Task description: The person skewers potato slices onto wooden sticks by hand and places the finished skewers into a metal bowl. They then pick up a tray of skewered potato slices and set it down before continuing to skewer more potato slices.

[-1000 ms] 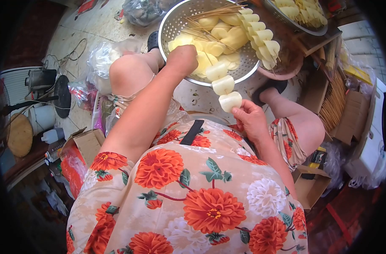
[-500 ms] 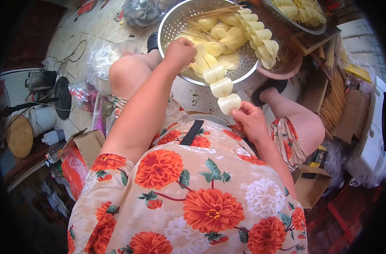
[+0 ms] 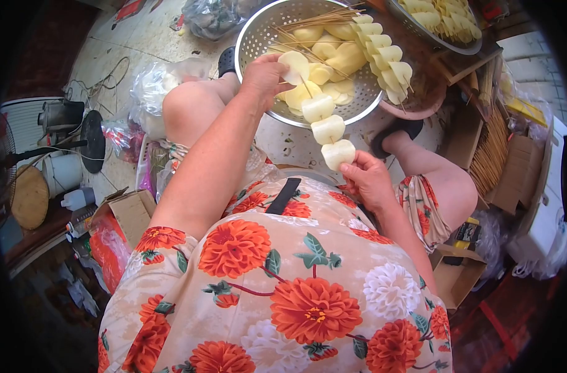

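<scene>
A skewer carries three pale, potato-like slices [image 3: 329, 130] in a slanting row. My right hand [image 3: 367, 177] pinches its lower end, by the lowest slice. Over the left part of the metal colander, my left hand [image 3: 263, 79] holds a single round slice [image 3: 294, 68] at the skewer's upper end. The colander [image 3: 248, 45] contains loose slices [image 3: 345, 57] and thin bare sticks [image 3: 311, 20]. Filled skewers of overlapping slices [image 3: 385, 59] rest across its right side.
Another metal bowl with filled skewers [image 3: 442, 22] is at the upper right, above a reddish basin [image 3: 420, 105]. Bundled sticks [image 3: 487, 152] lie in a box on the right. A plastic bag [image 3: 156, 93] and a fan [image 3: 92, 142] are on the left.
A round slice now shows in my left hand, raised above the colander, where only closed fingers showed before. My right hand has stayed nearly still on the skewer.
</scene>
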`<state>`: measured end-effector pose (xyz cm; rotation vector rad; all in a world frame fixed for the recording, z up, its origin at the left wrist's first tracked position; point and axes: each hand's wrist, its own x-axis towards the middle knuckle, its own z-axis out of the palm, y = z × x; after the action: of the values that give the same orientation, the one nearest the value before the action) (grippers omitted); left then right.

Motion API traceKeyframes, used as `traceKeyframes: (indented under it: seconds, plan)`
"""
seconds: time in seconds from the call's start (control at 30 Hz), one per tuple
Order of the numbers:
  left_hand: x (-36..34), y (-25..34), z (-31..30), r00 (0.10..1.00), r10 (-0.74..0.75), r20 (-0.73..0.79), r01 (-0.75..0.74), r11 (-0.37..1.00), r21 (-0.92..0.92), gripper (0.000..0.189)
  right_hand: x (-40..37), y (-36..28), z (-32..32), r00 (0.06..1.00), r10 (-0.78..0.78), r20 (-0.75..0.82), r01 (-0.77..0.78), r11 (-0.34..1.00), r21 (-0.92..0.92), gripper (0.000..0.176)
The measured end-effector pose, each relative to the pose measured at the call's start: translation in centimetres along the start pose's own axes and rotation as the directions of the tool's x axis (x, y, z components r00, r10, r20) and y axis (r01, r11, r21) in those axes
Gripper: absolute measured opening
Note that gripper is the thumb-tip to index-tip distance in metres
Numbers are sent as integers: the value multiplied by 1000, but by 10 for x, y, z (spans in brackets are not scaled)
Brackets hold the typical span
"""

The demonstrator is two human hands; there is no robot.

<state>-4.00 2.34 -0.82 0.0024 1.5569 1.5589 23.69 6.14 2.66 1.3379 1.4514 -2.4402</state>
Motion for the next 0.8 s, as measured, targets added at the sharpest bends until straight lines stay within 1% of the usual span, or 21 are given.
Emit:
traceKeyframes:
  seconds: [0.07, 0.13, 0.23, 0.37, 0.43, 0.47, 0.53, 0.67, 0.73, 0.77, 0.8]
  plan:
    - [-1, -1, 1, 1000, 1, 0, -1, 1000, -1, 29, 0, 1, -1, 1000, 2, -1, -1, 1000, 2, 12]
    - [0, -3, 1, 1000, 17, 23, -16, 1000, -12, 25, 1, 2, -1, 1000, 10, -6, -10, 1000, 15, 14]
    - [0, -5, 1, 1000, 24, 17, -23, 999, -30, 21, 2, 3, -1, 1000, 9, -5, -9, 1000, 26, 16]
    - [2, -7, 1, 999, 27, 36, -27, 1000, -5, 19, 4, 5, -2, 1000, 0, -1, 0, 999, 42, 17]
    - [4, -8, -1, 991, 36, 128, -46, 996, 73, 21, 3, 5, -3, 1000, 20, -13, -20, 999, 29, 17]
    - [4, -10, 0, 991, 36, 128, -45, 996, 73, 21, 3, 5, -3, 1000, 20, -13, -20, 999, 29, 17]
    - [-2, -14, 4, 988, -14, 154, 5, 998, 63, 21, 3, 5, -3, 999, 12, -33, -11, 1000, 17, 17]
    - [-16, -16, 12, 991, -11, 132, 9, 1000, 15, 20, 4, 5, -3, 999, 4, -41, -4, 1000, 3, 17]
    - [-23, -10, 16, 999, -18, 51, 22, 997, -73, 21, 2, 3, 1, 999, -28, -31, 27, 999, -28, 17]
    - [-22, -12, 16, 999, -18, 49, 21, 997, -74, 21, 2, 4, 1, 999, -27, -29, 26, 999, -29, 17]
    - [-21, -14, 16, 1000, 13, 22, -11, 997, -71, 22, 2, 5, 1, 999, -41, -31, 40, 998, -52, 17]
